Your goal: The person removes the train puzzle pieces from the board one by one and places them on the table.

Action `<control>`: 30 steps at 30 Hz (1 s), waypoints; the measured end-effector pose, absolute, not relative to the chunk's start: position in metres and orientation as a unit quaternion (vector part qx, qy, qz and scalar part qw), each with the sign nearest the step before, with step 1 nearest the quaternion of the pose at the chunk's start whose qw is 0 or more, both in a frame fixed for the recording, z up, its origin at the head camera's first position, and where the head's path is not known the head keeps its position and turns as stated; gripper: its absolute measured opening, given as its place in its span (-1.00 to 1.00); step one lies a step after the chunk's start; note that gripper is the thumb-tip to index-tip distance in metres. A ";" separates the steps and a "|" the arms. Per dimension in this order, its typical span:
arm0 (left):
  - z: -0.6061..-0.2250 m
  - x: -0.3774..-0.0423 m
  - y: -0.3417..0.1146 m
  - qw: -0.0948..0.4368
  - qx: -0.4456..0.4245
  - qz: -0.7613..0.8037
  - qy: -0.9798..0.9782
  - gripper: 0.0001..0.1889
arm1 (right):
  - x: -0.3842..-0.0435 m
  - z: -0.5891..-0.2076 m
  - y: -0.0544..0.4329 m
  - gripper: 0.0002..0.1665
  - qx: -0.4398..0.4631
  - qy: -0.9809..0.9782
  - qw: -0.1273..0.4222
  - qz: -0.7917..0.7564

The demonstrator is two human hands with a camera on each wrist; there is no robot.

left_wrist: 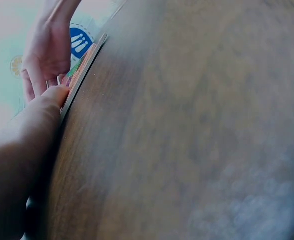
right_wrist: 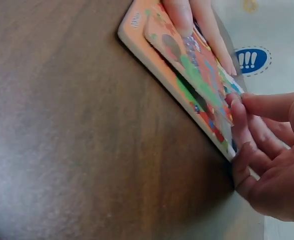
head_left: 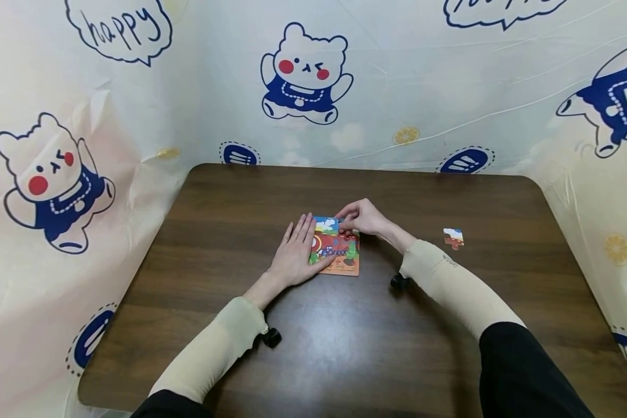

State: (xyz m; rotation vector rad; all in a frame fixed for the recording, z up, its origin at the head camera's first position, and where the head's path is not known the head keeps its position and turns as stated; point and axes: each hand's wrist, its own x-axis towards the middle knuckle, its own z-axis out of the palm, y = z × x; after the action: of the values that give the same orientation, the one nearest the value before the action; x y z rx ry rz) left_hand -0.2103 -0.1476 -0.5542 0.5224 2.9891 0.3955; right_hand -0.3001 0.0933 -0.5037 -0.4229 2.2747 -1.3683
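L hand (head_left: 296, 256) lay flat on multicoloured rectangular jigsaw (head_left: 346, 265), fingers straight; R hand (head_left: 367, 218) pinched it at far-R corner. Loose blue-white-red jigsaw pc (head_left: 453, 237) sat on brown wood-grain table (head_left: 386, 331), well R, nearer R hand.

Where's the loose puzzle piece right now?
In the head view, the loose puzzle piece lies on the table, on the right side, off to the right of the right hand and just beyond the pale sleeve.
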 end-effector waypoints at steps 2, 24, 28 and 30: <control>-0.554 -0.210 -0.148 0.044 0.171 0.131 0.975 0.21 | -0.298 -0.506 0.094 -0.72 -0.165 0.825 0.211 -0.497; -0.552 -0.209 -0.149 0.055 0.167 0.120 0.977 0.21 | -0.267 -0.519 0.094 -0.79 -0.269 0.840 0.035 -0.469; -0.551 -0.209 -0.149 0.050 0.172 0.119 0.977 0.20 | -0.260 -0.523 0.096 -0.79 -0.323 0.839 -0.027 -0.436; -0.551 -0.210 -0.149 0.047 0.176 0.119 0.976 0.21 | -0.260 -0.529 0.097 -0.78 -0.383 0.826 -0.074 -0.408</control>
State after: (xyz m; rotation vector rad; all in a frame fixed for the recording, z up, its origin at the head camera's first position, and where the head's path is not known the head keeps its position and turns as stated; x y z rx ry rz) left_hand -0.2096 -0.1488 -0.5507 0.5363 2.9781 0.3636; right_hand -0.2600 0.0973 -0.5292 -1.2621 2.7242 -1.3462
